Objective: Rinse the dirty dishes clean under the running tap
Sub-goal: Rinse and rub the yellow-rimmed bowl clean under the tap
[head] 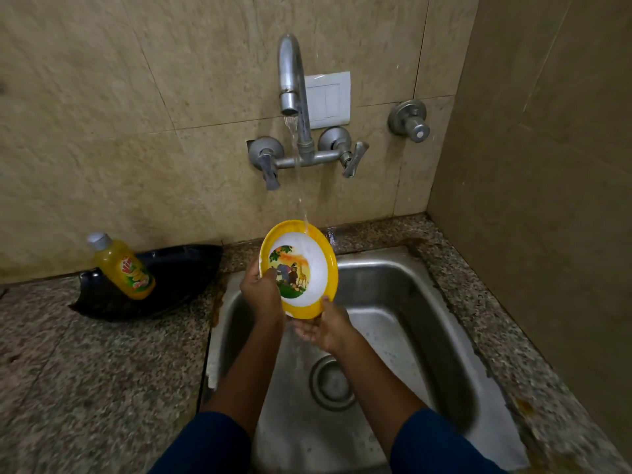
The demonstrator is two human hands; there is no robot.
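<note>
1 plate (318, 268) | left hand (260, 295) grips side | right hand (325, 328) holds bottom

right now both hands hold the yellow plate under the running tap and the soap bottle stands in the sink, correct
Not quite: the head view shows the soap bottle leaning in the black tray on the counter left of the sink, not in it. The left hand and right hand do hold the yellow plate under the running tap.

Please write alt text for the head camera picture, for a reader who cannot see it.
The left hand and right hand hold a yellow-rimmed plate tilted under the running tap, above a steel sink. A yellow bottle lies in a black tray on the counter at left.
</note>
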